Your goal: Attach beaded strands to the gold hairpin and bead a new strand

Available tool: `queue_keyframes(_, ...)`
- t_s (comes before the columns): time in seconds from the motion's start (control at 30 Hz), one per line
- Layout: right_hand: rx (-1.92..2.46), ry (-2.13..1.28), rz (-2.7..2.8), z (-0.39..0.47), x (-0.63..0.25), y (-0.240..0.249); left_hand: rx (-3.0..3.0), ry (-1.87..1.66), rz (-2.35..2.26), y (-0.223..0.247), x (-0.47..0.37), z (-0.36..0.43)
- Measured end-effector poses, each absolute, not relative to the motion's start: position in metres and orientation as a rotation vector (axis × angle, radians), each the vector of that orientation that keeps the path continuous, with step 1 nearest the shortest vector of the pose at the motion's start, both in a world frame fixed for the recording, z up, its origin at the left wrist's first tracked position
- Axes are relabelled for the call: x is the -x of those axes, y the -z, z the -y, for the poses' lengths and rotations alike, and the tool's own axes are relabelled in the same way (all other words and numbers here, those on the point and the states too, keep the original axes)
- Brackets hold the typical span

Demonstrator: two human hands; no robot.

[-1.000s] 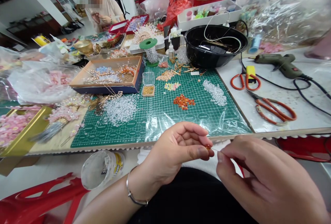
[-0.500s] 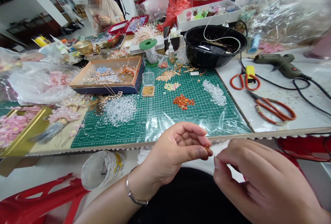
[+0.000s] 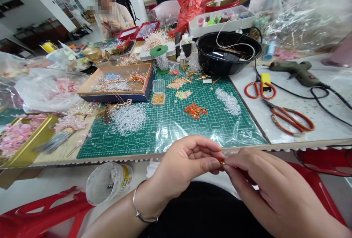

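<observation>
Right fingertips have closed in on the left hand's orange piece

Half a second ago a narrow gap parted the hands; now the right hand (image 3: 269, 183) meets the left hand (image 3: 187, 164) at the fingertips. The orange piece (image 3: 221, 160) sits between them, its visible bit facing about 3 o'clock; mostly covered, its long axis cannot be told. The left hand is half curled, thumb and fingertips pinching the piece. The right thumb and forefinger are pinched together against it; whether they grip anything is hidden.

Clock directions run from the piece, 12 being straight up the view. At 10 o'clock a shallow box (image 3: 118, 96) holds blue and orange beaded sprigs; nearer, a small clear case (image 3: 158, 86), lid raised, holds gold beads (image 3: 158, 99). At 12 stands a black basin (image 3: 217, 63) with thin strands and a white cord inside, and behind it a white tray (image 3: 195, 29) of small pots.

A green cutting mat (image 3: 176, 120) covers the table's middle, with loose orange beads (image 3: 195, 110) at 11. Orange-handled scissors (image 3: 293, 119) lie at 2 on the white tabletop (image 3: 253, 113). Between 10 and 11, a person (image 3: 115, 18) sits across the room.
</observation>
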State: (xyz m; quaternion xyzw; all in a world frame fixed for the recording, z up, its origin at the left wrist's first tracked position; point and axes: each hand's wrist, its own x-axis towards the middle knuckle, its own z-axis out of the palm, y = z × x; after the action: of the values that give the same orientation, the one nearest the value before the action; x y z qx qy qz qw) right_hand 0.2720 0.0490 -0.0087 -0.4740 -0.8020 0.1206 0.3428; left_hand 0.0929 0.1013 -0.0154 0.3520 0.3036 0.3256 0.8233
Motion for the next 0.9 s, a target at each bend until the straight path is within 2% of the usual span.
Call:
queue_keyframes(0.37,1.363,-0.456,2.050,-0.054,-0.275,0.042,-1.374,-0.687,-1.022,0.015,-0.090,-0.104)
queue_keyframes(0.57,1.426,-0.902,1.893,-0.059,-0.277,0.045,-1.985,-0.776,-0.977,0.016,-0.084,-0.111)
queue_keyframes(0.9,1.364,-1.016,1.754,-0.076,-0.271,0.053,-2.167,-0.892,-0.839,0.023,-0.085,-0.124)
